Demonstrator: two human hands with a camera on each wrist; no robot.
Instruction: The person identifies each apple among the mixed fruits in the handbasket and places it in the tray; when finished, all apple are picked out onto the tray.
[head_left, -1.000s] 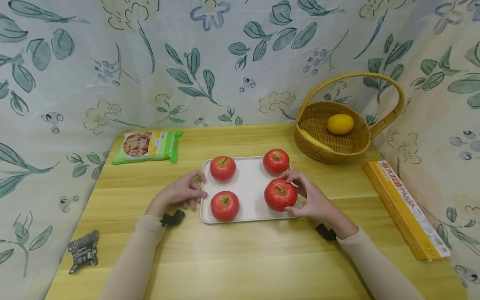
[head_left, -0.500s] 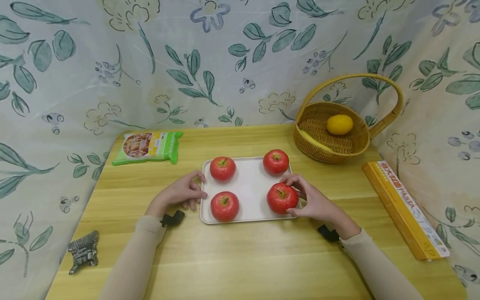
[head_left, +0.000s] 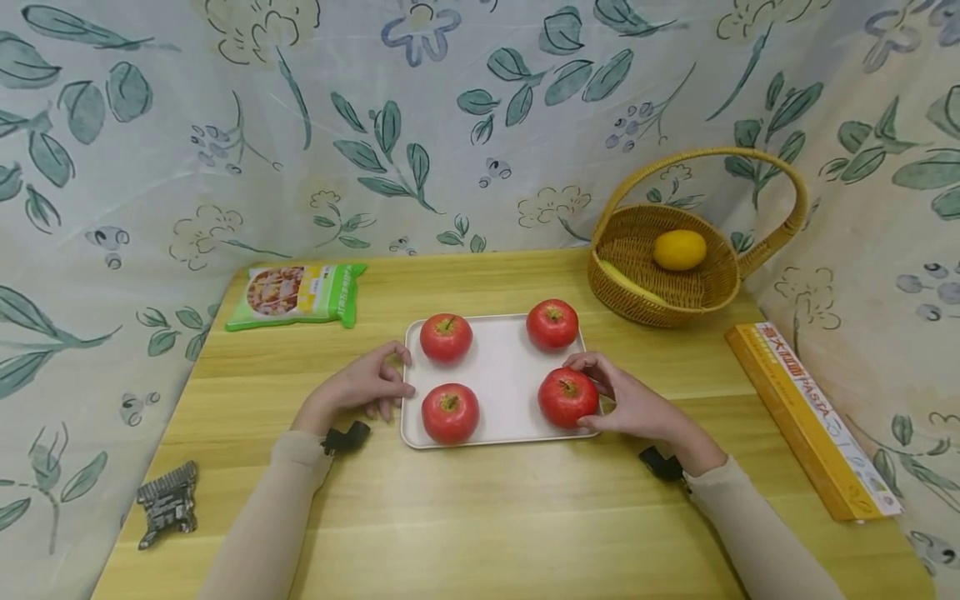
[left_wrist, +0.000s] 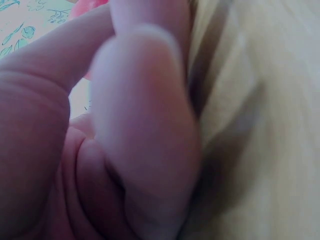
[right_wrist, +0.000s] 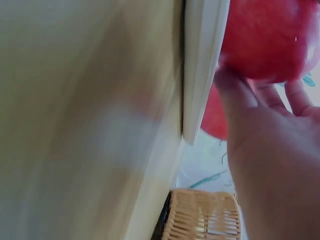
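A white rectangular tray (head_left: 501,367) lies on the wooden table, with red apples near its corners. My right hand (head_left: 637,408) grips the near-right apple (head_left: 567,398), fingers at its far right side and thumb at its near right side. In the right wrist view this apple (right_wrist: 267,40) is close above the tray's rim (right_wrist: 205,60); whether it touches the tray is hidden. My left hand (head_left: 358,385) touches the tray's left edge with a bent index finger and thumb, their tips apart. The other apples are far left (head_left: 446,337), near left (head_left: 450,413) and far right (head_left: 552,325).
A wicker basket (head_left: 652,315) holding a lemon (head_left: 679,250) and a banana (head_left: 632,282) stands at the back right. A yellow pasta box (head_left: 810,421) lies at the right. A green food packet (head_left: 296,293) and a small dark packet (head_left: 168,504) lie at the left.
The apple in my right hand has shifted slightly right and towards me, over the tray's near-right corner. My left hand and the other apples stay in place.
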